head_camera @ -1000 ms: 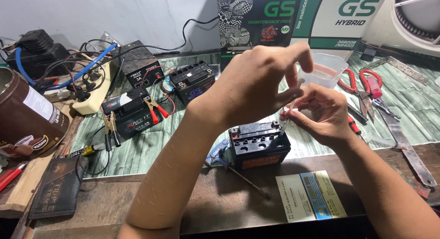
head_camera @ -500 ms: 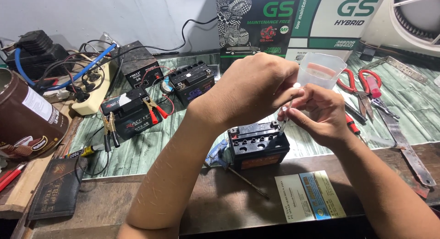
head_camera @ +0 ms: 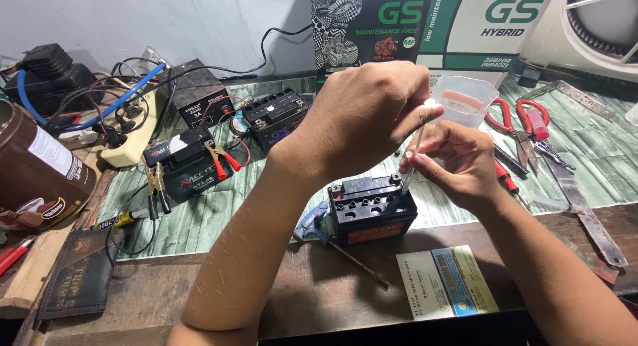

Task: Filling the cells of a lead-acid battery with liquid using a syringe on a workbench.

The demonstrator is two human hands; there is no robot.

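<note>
The bench point(head_camera: 319, 299) is wood in front, with a green striped mat point(head_camera: 598, 153) over the back part. At the back two tall boxes point(head_camera: 432, 27) stand against the wall, and a white fan point(head_camera: 598, 27) is on the right of them. On the left edge a brown can point(head_camera: 33, 167) lies tilted.

The left hand point(head_camera: 365, 117) is raised over the middle of the bench, with its fingers closed around the top of a thin clear syringe point(head_camera: 413, 153). The right hand point(head_camera: 458, 163) is just under it and pinches the lower part of the syringe between the fingers. The syringe stands almost upright, and its tip is at the right top corner of a small black battery point(head_camera: 372, 206). This battery sits on the front edge of the mat, below both hands.

Left of it, well apart, is a second battery point(head_camera: 183, 170) with red and yellow clips on it, and a third battery point(head_camera: 276, 117) is behind. A clear cup point(head_camera: 465, 100) stands just behind the right hand. Red scissors point(head_camera: 525, 120) lie near the cup. A card point(head_camera: 445, 283) lies on the wood in front.
</note>
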